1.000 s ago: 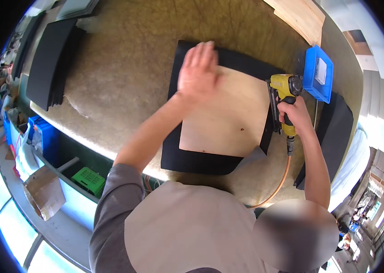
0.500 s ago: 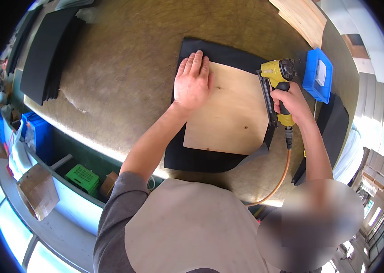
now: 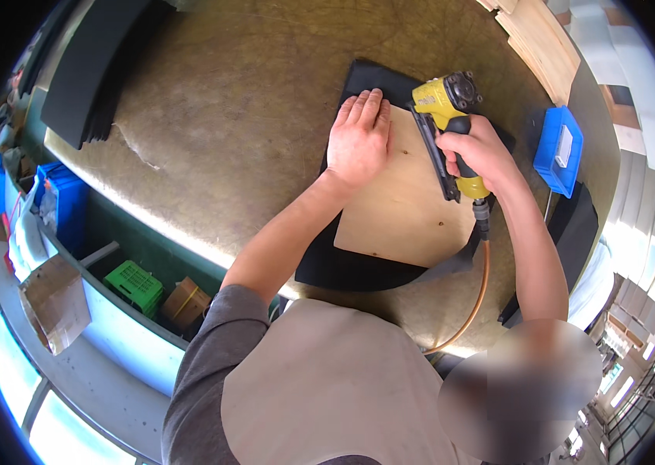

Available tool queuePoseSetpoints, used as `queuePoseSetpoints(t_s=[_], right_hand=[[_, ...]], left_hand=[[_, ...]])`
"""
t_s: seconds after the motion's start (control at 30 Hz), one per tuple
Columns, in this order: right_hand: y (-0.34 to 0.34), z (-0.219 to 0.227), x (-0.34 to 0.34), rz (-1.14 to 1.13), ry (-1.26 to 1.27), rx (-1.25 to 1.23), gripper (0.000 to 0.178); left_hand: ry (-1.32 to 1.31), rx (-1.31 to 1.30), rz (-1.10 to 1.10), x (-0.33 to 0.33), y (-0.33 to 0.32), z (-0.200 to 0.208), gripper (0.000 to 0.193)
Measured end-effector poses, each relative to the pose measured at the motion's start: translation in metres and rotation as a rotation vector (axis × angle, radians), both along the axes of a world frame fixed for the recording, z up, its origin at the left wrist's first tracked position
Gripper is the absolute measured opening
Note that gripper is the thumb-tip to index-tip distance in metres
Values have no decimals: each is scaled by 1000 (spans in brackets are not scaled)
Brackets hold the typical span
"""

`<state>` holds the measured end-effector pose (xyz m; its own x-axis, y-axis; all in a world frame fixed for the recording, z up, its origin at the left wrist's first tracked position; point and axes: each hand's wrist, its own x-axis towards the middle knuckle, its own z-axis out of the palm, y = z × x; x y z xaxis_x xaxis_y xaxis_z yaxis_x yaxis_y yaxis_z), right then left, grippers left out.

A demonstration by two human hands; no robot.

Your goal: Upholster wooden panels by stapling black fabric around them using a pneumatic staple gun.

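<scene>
A pale wooden board [image 3: 405, 205] lies over a larger sheet of black material [image 3: 358, 271] on the bench. My left hand [image 3: 358, 138] is spread flat, pressing on the board's upper left edge and the sheet beside it. In my right hand [image 3: 479, 155] is a yellow and black air stapler [image 3: 436, 105], gripped round its dark handle. The stapler is over the upper right part of the board; whether its nose touches is hidden. From the handle's end an orange air hose [image 3: 485, 287] curves down to the bench's near edge.
A blue bin [image 3: 558, 155] stands right of the stapler, with wooden panels [image 3: 541, 50] stacked beyond it. More black sheets [image 3: 575, 225] lie at the right edge. Another black stack [image 3: 99, 74] is at the far left. Below the bench's near left edge sits a green basket [image 3: 134, 283].
My right hand has brought the stapler leftward and slightly up, from the board's right edge to over its upper part. The left hand keeps its hold on the board as the view shifts.
</scene>
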<state>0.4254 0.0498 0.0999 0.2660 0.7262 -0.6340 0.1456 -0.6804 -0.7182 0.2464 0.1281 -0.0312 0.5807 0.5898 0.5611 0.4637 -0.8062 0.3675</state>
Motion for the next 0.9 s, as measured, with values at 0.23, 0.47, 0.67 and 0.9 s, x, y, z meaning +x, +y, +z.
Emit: queuePoseSetpoints(t_s=[0.23,0.47,0.67,0.9], right_hand=[[-4,-1,-6,67,-118,14,9],[-194,4,17,-38,-845,-126,54],[-203,-9,-88,749,-939,473,74],[-270,-48,-90,664,-1191,390,15]], left_hand=[[-29,-20,-21,-1,-1,2,30],[-31,72,-30,0,1,1,28],[19,193,-64,3,13,-5,28],[175,287,-363,8,-39,14,37]])
